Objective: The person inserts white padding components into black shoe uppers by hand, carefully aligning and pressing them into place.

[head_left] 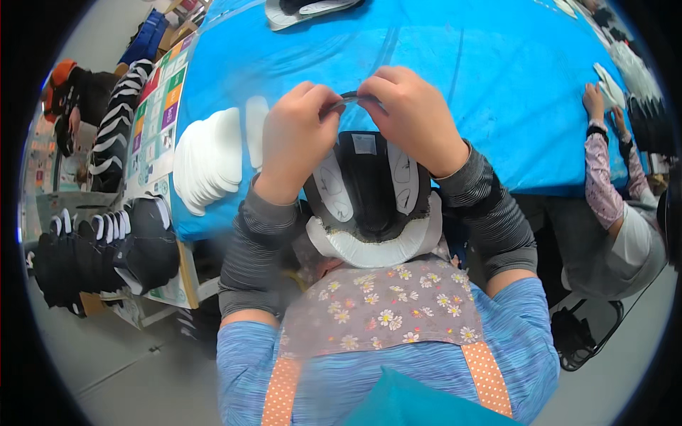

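Both hands are raised over the near edge of the table, pinching the thin dark top edge of what looks like a black shoe upper. My left hand has thumb and fingers closed on one end of that edge. A short way along it, my right hand grips the other end. Below the hands, the upper hangs against my apron, its inside facing up. A pale label, white side patches with drawn outlines and a white crescent-shaped rim show on it. Beside my left hand lie a fanned stack of white insole-shaped pieces and a single narrow white piece.
Blue sheeting covers the table. Another black-and-white piece lies at the far edge. Several black uppers hang in a row on the left. A co-worker's hand holds a white piece at the right.
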Demonstrator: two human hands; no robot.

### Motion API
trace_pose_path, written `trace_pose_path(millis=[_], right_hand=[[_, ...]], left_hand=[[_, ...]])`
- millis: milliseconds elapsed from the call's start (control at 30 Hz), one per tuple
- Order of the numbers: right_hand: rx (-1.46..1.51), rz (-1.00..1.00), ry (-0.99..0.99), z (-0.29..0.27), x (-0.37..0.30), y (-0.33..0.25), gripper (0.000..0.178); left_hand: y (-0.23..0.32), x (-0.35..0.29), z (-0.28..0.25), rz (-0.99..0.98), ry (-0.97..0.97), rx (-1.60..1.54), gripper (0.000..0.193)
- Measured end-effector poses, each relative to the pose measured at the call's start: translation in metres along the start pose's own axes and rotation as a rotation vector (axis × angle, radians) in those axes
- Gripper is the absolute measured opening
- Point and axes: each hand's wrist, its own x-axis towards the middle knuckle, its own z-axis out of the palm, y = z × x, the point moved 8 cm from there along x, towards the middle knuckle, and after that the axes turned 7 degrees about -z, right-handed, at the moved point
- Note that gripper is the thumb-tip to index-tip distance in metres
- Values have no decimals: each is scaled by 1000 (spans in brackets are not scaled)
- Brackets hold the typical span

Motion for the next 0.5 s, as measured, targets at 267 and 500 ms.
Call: trace_pose_path(millis=[267,500], right_hand=[[-84,-18,-45,12,1,-5,7],[-75,-44,-13,8,1,-8,11]], left_hand=[[10,-4,0,113,99,60,8],[12,-10,-3,153,166,56,9]])
